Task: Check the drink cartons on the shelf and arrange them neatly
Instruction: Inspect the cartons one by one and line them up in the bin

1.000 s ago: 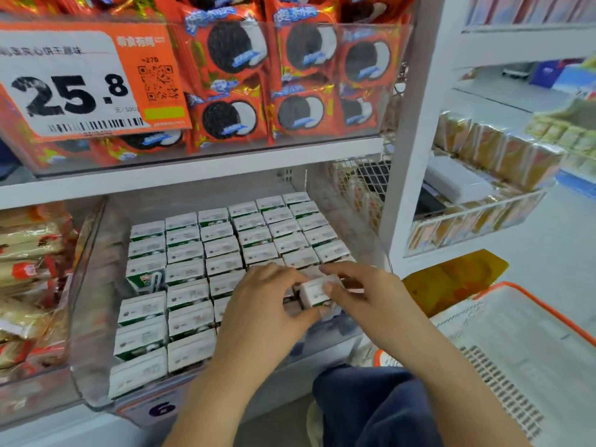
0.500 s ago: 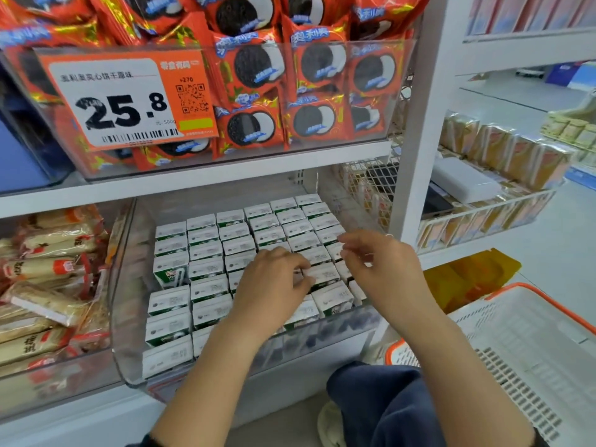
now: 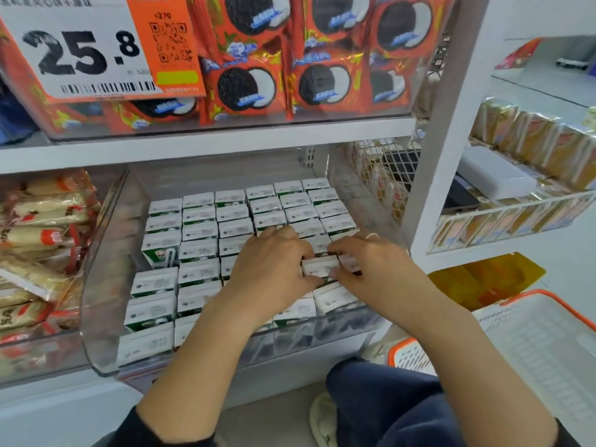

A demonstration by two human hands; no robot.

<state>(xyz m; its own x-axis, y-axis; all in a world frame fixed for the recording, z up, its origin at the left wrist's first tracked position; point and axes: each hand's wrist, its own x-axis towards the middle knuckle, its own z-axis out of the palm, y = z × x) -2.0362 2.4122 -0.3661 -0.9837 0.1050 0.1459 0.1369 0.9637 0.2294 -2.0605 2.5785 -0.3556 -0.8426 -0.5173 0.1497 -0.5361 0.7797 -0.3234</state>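
Cartons (image 3: 200,250) fill clear bin (image 3: 106,253); left hand (image 3: 274,262) & right hand (image 3: 371,269) apparently pinch one carton (image 3: 319,266).

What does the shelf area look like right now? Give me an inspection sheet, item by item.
Surface: clear plastic bin on a white shelf.
Job's things: drink cartons packed in rows, white tops up; one carton sits raised between the hands; a gap shows in the left column.
Clutter: nothing seen in the bin besides cartons.
Hands: left hand and right hand both grip the raised carton, fingers curled on its ends.
Cables: nothing seen.
Surroundings: cookie packs and price tag above; wrapped snacks to the left; white basket with orange rim on the right.
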